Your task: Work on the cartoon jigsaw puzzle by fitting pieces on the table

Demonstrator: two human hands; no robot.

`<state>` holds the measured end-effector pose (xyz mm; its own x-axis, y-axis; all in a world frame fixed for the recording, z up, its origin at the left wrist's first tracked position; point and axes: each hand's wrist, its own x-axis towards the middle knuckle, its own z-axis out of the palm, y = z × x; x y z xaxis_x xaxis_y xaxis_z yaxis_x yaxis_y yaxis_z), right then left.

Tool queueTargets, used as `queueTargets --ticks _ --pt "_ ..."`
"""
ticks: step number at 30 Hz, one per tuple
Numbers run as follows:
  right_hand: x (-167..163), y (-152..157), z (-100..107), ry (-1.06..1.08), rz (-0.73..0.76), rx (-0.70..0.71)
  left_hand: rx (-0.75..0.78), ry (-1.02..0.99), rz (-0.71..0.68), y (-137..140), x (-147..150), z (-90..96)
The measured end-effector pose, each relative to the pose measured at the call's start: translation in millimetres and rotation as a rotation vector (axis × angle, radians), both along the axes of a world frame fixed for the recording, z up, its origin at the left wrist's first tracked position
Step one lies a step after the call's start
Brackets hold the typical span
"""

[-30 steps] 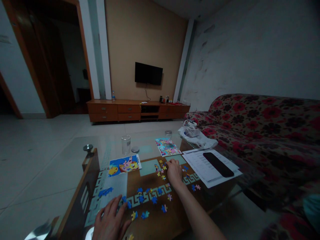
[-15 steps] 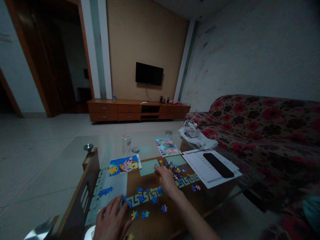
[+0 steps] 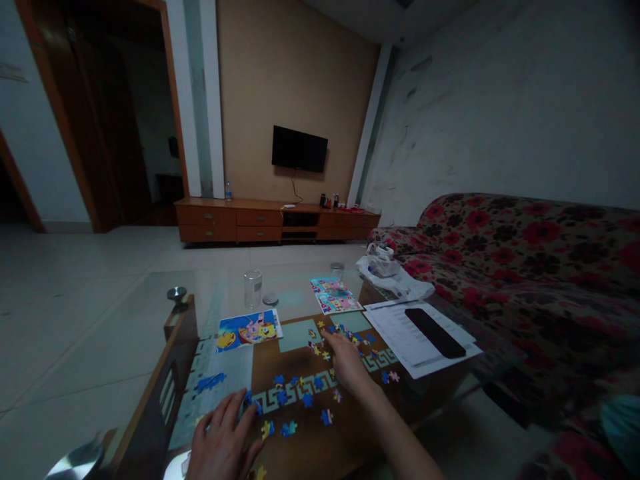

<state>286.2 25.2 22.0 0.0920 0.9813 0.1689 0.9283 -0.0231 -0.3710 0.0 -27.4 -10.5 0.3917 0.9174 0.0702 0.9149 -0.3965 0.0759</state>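
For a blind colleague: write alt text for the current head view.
A person's right hand reaches among jigsaw pieces scattered on a glass-topped table, left hand nearer the camera; two cartoon picture sheets lie beyond.

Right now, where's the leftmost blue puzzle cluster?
In the head view, the blue puzzle cluster lies toward the left of the glass table, between the left hand and the blue picture card.
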Motion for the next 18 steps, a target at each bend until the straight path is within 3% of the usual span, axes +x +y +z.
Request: queueTargets --ticks 5,12,18 --pt "-5 0 1 -0.009 0.012 -0.018 -0.052 0.006 -0.015 4 -2 0.1" --pt "-13 4 -2 -0.077 -0.074 -0.088 0.061 0.025 0.013 -6 4 7.0" --pt "-12 1 0 -0.103 -0.129 -0.077 0.048 0.049 0.026 -6 5 9.9"
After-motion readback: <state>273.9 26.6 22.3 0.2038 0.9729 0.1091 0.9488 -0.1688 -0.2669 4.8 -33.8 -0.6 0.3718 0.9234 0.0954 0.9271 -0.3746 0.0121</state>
